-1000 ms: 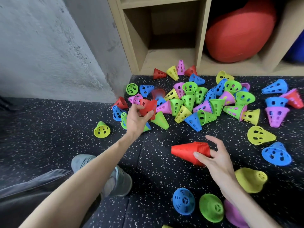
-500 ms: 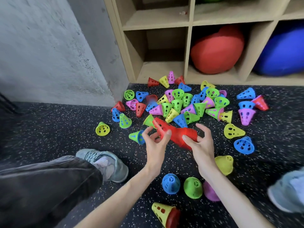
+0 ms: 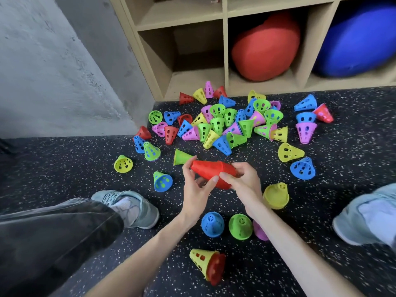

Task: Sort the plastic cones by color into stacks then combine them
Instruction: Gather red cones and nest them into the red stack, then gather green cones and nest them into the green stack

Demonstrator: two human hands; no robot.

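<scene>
Since the earlier frame, the loose red cone has been pushed onto the red stack [image 3: 211,173], which now lies sideways between both hands at the centre of the frame. The left hand [image 3: 196,186] grips its narrow end and the right hand [image 3: 242,181] grips its wide end. Sorting seems only begun: the mixed pile [image 3: 225,127] on the floor [image 3: 64,172] above holds many cones, some red. Blue [image 3: 212,224], green [image 3: 240,226] and yellow [image 3: 276,195] stacks wait below.
</scene>
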